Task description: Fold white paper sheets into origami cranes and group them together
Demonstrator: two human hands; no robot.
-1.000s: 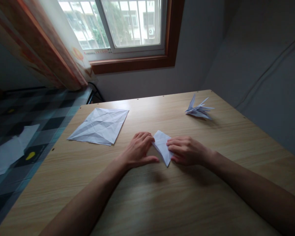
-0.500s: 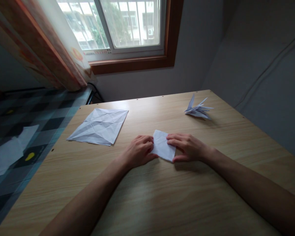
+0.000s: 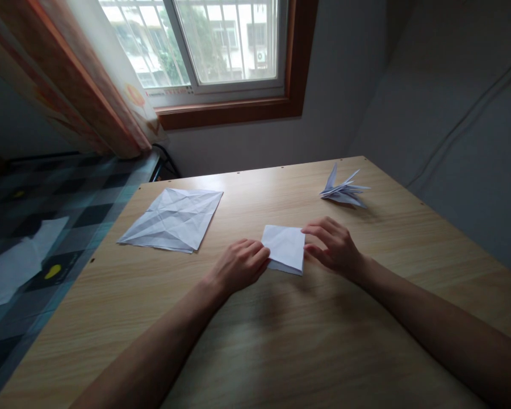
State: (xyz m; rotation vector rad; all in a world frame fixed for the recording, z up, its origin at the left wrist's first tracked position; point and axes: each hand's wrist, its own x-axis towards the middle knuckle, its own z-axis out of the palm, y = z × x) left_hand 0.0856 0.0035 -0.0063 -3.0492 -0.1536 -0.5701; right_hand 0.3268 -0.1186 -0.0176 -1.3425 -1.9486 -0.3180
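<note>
A small folded white paper square lies on the wooden table between my hands. My left hand rests at its left edge with the fingers curled and the fingertips pressed on the paper's corner. My right hand is at its right edge, fingers bent, pinching that edge between thumb and fingertips.
A creased, unfolded white sheet lies at the back left of the table. A finished folded paper figure sits at the back right. A window and a curtain are behind; a bed with a checked cover is at the left.
The paper has turned from a diamond with a point towards me into a square lying flat. My right hand has slid off its top to its right edge; my left hand stayed at the left.
</note>
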